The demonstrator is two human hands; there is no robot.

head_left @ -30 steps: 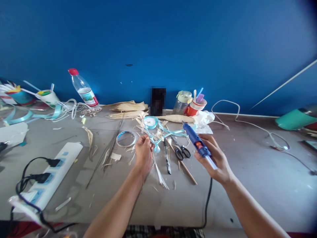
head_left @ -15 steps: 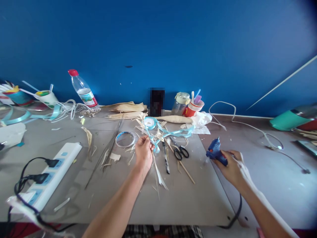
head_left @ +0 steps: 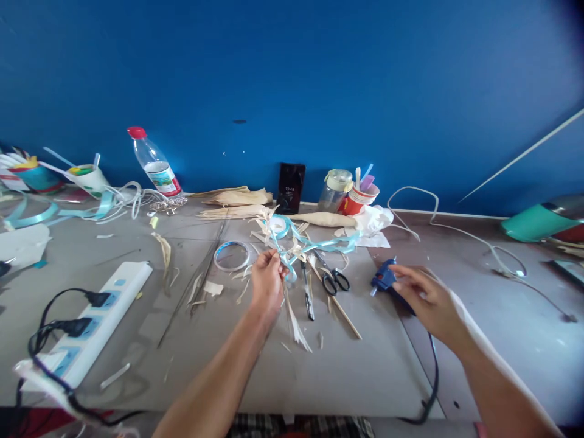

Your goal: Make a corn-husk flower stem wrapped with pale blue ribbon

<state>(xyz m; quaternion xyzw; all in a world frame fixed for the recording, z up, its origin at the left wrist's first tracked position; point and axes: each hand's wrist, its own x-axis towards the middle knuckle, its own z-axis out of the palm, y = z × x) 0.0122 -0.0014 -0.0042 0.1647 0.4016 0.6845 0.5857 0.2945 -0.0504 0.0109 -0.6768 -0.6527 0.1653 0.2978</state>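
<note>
My left hand [head_left: 268, 275] is closed in a pinch on a light-blue ribbon [head_left: 292, 267] tied around pale husk strips [head_left: 294, 322], whose frayed ends hang below the fingers. The exact grip point is hidden behind the fingertips. To the right, a blue hot glue gun [head_left: 384, 277] lies on its side on the table, its cord running toward the front edge. My right hand [head_left: 426, 298] is just beside it with thumb and fingers apart, fingertips close to the gun's body. Scissors with black handles [head_left: 336, 281] and a pen [head_left: 309, 298] lie between the hands.
Behind the work stand a phone [head_left: 291, 188], a lidded jar [head_left: 335, 190] and red-and-white paper cups [head_left: 360, 198]. A tape roll [head_left: 231, 256] and thin wires [head_left: 194, 280] lie left of centre. A power strip [head_left: 98, 322] with plugs occupies the left; a bottle [head_left: 157, 167] leans behind.
The glue gun has come down onto the table, slightly left, and its nozzle has turned. My right hand has loosened its fingers from it. My left hand keeps its pinch.
</note>
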